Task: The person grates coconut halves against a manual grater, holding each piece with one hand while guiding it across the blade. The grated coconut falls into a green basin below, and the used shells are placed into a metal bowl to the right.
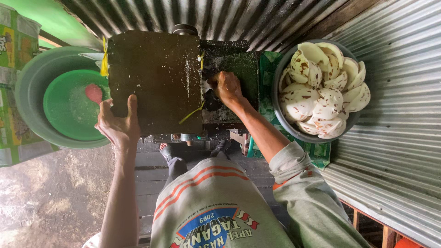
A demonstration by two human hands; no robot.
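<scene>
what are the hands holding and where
Left hand grips the near edge of the dark cover board. Right hand presses something at the machine's opening; what cannot be told.

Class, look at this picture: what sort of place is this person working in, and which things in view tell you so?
Probably a small, makeshift coconut-grating stall or shed: corrugated metal walls, a bowl of coconut pieces and a flake-spattered grating machine that both hands rest on.

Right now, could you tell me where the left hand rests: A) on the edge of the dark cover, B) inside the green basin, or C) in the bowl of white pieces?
A: the left hand grips the dark cover's near edge, beside the green basin.
</scene>
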